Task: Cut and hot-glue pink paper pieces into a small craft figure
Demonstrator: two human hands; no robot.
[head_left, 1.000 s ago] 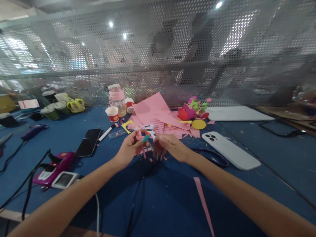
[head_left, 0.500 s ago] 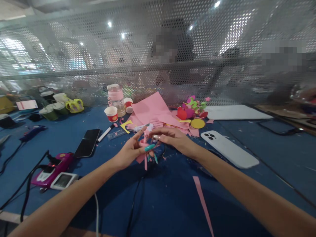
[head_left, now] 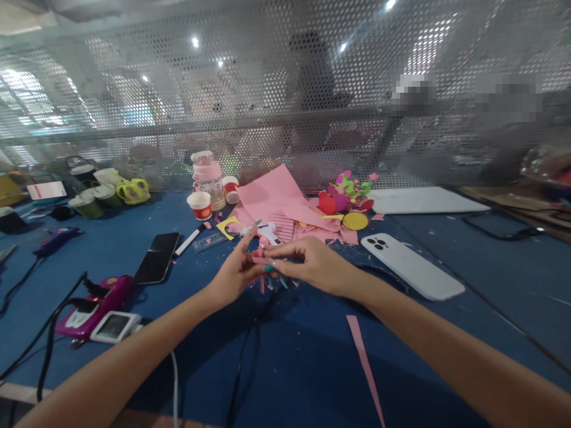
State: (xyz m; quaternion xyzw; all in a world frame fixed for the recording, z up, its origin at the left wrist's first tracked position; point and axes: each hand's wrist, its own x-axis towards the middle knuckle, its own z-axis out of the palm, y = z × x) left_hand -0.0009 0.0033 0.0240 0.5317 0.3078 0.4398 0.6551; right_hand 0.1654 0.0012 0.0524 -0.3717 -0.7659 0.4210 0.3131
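My left hand point(head_left: 234, 270) is closed around a small pink paper piece point(head_left: 260, 257) with a curled shape and thin strips hanging below it. Thumb and fingertips of my right hand point(head_left: 307, 264) pinch the same piece from the right. Long teal nails show under it, and the fingers cover much of the paper. Just behind lies a white glue gun point(head_left: 269, 230), partly hidden by the hands. Pink paper sheets point(head_left: 279, 193) are piled beyond it, with a lined pink piece point(head_left: 282, 227) on the near side. A long pink paper strip point(head_left: 364, 362) lies nearer me, to the right.
On the left are a black phone point(head_left: 157, 258), a marker point(head_left: 190, 240) and a purple power strip point(head_left: 100, 303) with cables. Paper cups point(head_left: 200, 205) and a bottle point(head_left: 208, 178) stand behind. A white phone point(head_left: 410, 266) lies right. A perforated metal screen point(head_left: 250, 113) closes the back.
My right hand has closed in to the left, its fingertips now pressing on the pink paper piece. My left hand has turned slightly, hiding more of the hanging strips.
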